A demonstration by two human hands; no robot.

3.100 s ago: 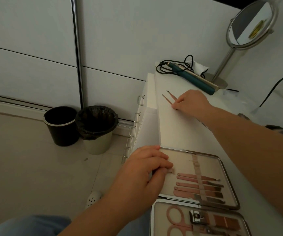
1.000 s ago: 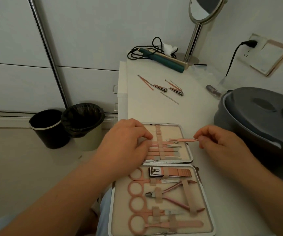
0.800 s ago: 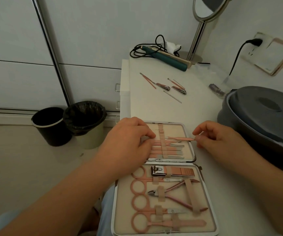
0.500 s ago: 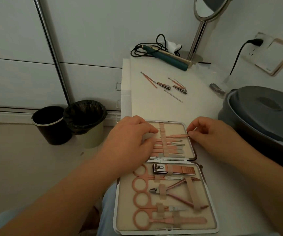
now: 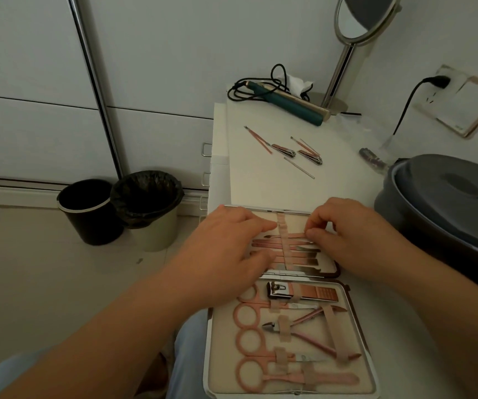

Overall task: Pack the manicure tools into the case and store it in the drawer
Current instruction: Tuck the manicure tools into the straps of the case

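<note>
Threading slim pink tool [image 5: 297, 235] under strap [image 5: 285, 240] of open case [image 5: 289, 335] at tabletop's near edge — right hand [image 5: 356, 234] fingers pinch it, left hand [image 5: 229, 249] lies flat. Risk: tip snags, dislodging neighbours — loose tools [image 5: 289, 152] remain toward far edge.

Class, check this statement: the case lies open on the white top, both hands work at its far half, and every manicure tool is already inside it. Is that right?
Not quite. The case is open, and the left hand and right hand are at its far half, but several loose tools lie farther back on the white top. The head view shows this.
</note>
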